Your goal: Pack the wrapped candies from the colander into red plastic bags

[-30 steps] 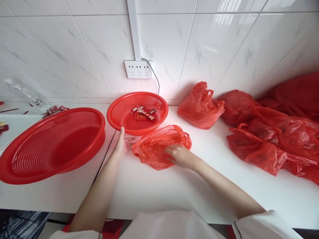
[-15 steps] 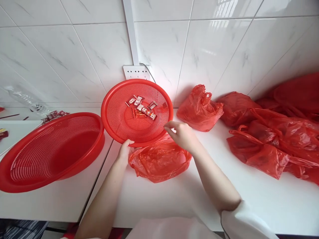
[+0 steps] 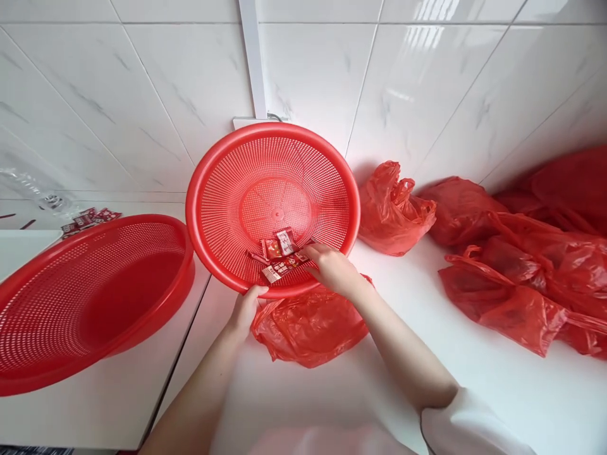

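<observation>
My left hand (image 3: 249,308) grips the near rim of a round red plastic sieve basket (image 3: 222,196), thumb over the edge. The basket is tipped up towards me. Several small red-and-white wrapped snack packets (image 3: 281,268) lie together on its lower near side. My right hand (image 3: 332,268) reaches in over the near right rim, its fingers closed around the right end of the packets; its fingertips are partly hidden. Just below the tilted rim, a red plastic bag (image 3: 313,332) rests on the white table, its upper part covered by the basket.
Another large red sieve basket (image 3: 61,278) stands at the left, with small packets (image 3: 90,220) and a clear plastic bottle (image 3: 35,189) behind it. A filled, gathered red bag (image 3: 396,212) and a pile of red bags (image 3: 535,272) occupy the right. A tiled wall backs the table.
The basket has tipped further towards me and the packets have slid to its near side. My right hand has moved from the rim into the basket, onto the packets.
</observation>
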The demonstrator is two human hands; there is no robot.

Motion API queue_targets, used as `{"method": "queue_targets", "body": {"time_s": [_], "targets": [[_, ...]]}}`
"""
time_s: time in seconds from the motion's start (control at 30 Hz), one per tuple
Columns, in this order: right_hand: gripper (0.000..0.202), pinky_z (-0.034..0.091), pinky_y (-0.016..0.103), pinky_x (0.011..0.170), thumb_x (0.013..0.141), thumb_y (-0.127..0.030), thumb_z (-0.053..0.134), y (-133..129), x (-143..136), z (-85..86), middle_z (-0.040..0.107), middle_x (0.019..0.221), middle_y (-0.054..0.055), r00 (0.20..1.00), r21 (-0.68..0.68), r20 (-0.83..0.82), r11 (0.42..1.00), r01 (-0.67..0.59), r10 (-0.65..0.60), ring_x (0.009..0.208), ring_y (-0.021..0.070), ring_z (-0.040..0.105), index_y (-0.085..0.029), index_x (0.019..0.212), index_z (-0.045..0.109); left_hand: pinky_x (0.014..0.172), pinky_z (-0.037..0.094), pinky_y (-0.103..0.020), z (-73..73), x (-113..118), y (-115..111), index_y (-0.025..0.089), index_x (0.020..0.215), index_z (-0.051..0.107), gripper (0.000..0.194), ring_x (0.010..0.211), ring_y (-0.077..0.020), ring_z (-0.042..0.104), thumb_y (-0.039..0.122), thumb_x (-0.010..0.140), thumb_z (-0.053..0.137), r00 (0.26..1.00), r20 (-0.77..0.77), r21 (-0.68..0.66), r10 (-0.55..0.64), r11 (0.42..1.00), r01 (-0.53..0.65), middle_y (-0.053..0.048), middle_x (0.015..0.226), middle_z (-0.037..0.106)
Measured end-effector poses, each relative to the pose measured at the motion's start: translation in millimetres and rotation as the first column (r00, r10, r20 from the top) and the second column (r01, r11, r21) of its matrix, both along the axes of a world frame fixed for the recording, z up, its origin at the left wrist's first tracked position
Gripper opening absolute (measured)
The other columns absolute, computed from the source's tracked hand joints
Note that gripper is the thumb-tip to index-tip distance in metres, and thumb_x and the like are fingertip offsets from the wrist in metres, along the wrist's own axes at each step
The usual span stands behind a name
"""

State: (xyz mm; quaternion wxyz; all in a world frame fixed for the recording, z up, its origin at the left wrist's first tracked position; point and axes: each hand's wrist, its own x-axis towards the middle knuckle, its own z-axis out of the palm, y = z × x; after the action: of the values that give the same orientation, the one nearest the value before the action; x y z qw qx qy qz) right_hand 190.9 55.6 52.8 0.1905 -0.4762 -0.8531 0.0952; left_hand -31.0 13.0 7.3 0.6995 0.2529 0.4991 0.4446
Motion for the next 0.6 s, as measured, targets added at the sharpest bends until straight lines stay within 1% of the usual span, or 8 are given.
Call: {"method": "queue_targets", "body": {"time_s": [0.07, 0.1, 0.17, 0.27, 0.37, 0.47, 0.53, 0.6], "targets": [[0.042, 0.043, 0.032, 0.093, 0.085, -0.013, 0.054, 1, -4, -5.6, 0.06, 0.124, 0.01, 0.996, 0.002, -0.006, 0.996, -0.086, 0.086, 0.112, 0.021, 0.057, -0.018, 0.126, 0.054, 0.065, 0.055, -0.038, 1.4, 3, -1, 0.011, 0.095, 0.066, 0.035, 0.081, -0.0326, 0.07, 0.027, 0.064, 0.064, 1.0, -0.005, 0.01, -0.015, 1.0, 0.015, -0.009, 0.078, 0.073], [0.043, 0.043, 0.032, 0.094, 0.086, -0.013, 0.052, 2, -6, -7.9, 0.059, 0.127, 0.01, 0.994, 0.002, -0.002, 0.994, -0.113, 0.113, 0.114, 0.0209, 0.057, -0.019, 0.128, 0.053, 0.066, 0.055, -0.039, 1.9, 4, -2, 0.011, 0.095, 0.067, 0.036, 0.082, -0.0327, 0.07, 0.027, 0.063, 0.065, 1.0, -0.012, 0.017, -0.016, 1.0, 0.016, -0.009, 0.078, 0.073], [0.036, 0.043, 0.033, 0.092, 0.09, -0.013, 0.046, 3, -7, -11.0, 0.063, 0.122, 0.01, 0.993, -0.017, 0.015, 0.993, -0.119, 0.119, 0.107, 0.0202, 0.06, -0.02, 0.124, 0.057, 0.069, 0.055, -0.038, 2.2, 6, -2, 0.012, 0.097, 0.067, 0.037, 0.084, -0.0324, 0.07, 0.025, 0.062, 0.066, 1.0, -0.018, 0.031, -0.025, 0.999, 0.025, -0.008, 0.079, 0.073], [0.029, 0.045, 0.03, 0.085, 0.096, -0.02, 0.041, 4, -4, -9.1, 0.07, 0.102, 0.008, 0.998, -0.069, -0.005, 0.995, -0.069, 0.069, 0.095, 0.0187, 0.064, -0.021, 0.113, 0.063, 0.072, 0.055, -0.039, 1.5, 6, -1, 0.013, 0.092, 0.068, 0.032, 0.087, -0.0321, 0.07, 0.024, 0.062, 0.066, 0.999, -0.006, 0.042, -0.033, 0.999, 0.033, -0.007, 0.081, 0.073], [0.026, 0.046, 0.027, 0.078, 0.095, -0.022, 0.043, 3, 7, 2.7, 0.07, 0.099, 0.007, 0.99, -0.104, -0.137, 0.993, -0.049, 0.035, 0.087, 0.0163, 0.064, -0.02, 0.113, 0.063, 0.072, 0.056, -0.04, 0.1, 3, 1, 0.014, 0.087, 0.068, 0.026, 0.088, -0.0326, 0.069, 0.025, 0.063, 0.065, 0.999, 0.014, 0.031, -0.038, 0.999, 0.038, -0.008, 0.079, 0.072], [0.025, 0.046, 0.026, 0.076, 0.095, -0.024, 0.044, -2, 23, 21.0, 0.069, 0.095, 0.005, 0.96, -0.178, -0.271, 0.976, -0.124, 0.073, 0.079, 0.014, 0.063, -0.019, 0.108, 0.065, 0.073, 0.055, -0.039, -3.0, -1, 4, 0.014, 0.089, 0.07, 0.027, 0.091, -0.0321, 0.068, 0.026, 0.066, 0.063, 0.997, 0.035, 0.075, -0.066, 0.995, 0.063, -0.009, 0.081, 0.073], [0.021, 0.047, 0.026, 0.073, 0.092, -0.026, 0.049, -7, 34, 32.9, 0.07, 0.09, 0.004, 0.934, -0.288, -0.341, 0.934, -0.21, 0.105, 0.077, 0.0136, 0.063, -0.018, 0.103, 0.066, 0.076, 0.054, -0.039, -6.3, -4, 6, 0.014, 0.086, 0.071, 0.024, 0.091, -0.0313, 0.068, 0.026, 0.068, 0.062, 0.997, 0.029, 0.116, -0.066, 0.991, 0.062, -0.01, 0.083, 0.073], [0.019, 0.049, 0.026, 0.07, 0.086, -0.028, 0.058, -11, 43, 41.5, 0.07, 0.086, 0.003, 0.911, -0.427, -0.396, 0.855, -0.295, 0.117, 0.075, 0.0138, 0.063, -0.018, 0.099, 0.067, 0.077, 0.054, -0.039, -9.9, -5, 7, 0.013, 0.08, 0.071, 0.02, 0.088, -0.0308, 0.069, 0.026, 0.069, 0.061, 0.998, 0.013, 0.146, -0.055, 0.988, 0.052, -0.01, 0.081, 0.072]]}}
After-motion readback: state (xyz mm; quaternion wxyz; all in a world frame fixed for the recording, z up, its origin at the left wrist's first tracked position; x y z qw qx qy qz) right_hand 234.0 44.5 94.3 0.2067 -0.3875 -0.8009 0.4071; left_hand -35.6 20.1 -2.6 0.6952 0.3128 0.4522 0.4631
